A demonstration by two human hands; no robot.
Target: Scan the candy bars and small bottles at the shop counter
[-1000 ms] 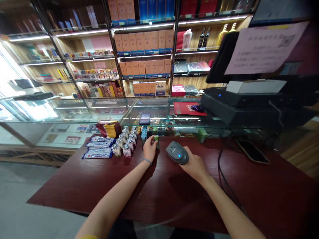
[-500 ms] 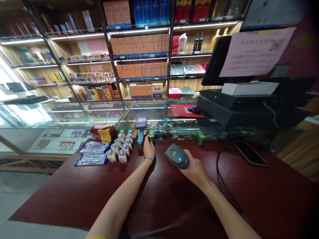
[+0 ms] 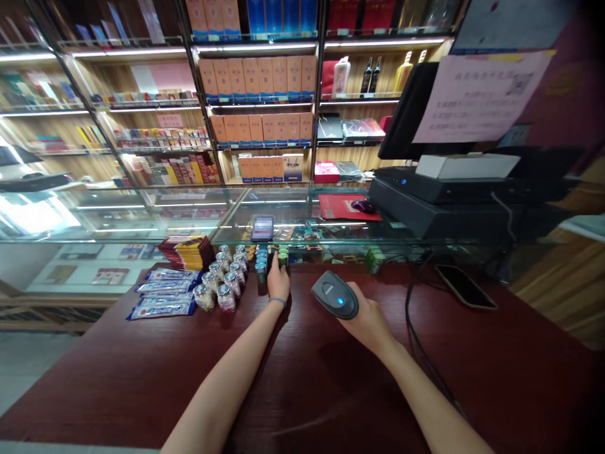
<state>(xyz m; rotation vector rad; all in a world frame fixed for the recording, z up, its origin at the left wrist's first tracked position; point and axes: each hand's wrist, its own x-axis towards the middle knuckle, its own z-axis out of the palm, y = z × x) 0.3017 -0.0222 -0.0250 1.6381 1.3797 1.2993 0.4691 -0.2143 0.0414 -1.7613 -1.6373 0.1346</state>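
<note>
My left hand (image 3: 278,282) reaches forward on the dark red counter (image 3: 302,378), fingers closed around a small green container (image 3: 282,258) at the row of small green and blue containers (image 3: 261,263) under the glass case. My right hand (image 3: 366,321) grips a black handheld barcode scanner (image 3: 335,294) with a blue light, held just above the counter and apart from the containers.
Several small jars (image 3: 222,284) and blue-white snack packets (image 3: 163,293) lie left of my left hand, with a stack of red-yellow packs (image 3: 186,251) behind. A phone (image 3: 466,287), cables (image 3: 416,340), the glass case (image 3: 293,221) and a register (image 3: 454,195) stand to the right.
My left hand has carried the green container forward from beside the scanner to the row of containers at the glass case. The right hand has kept the scanner about where it was.
</note>
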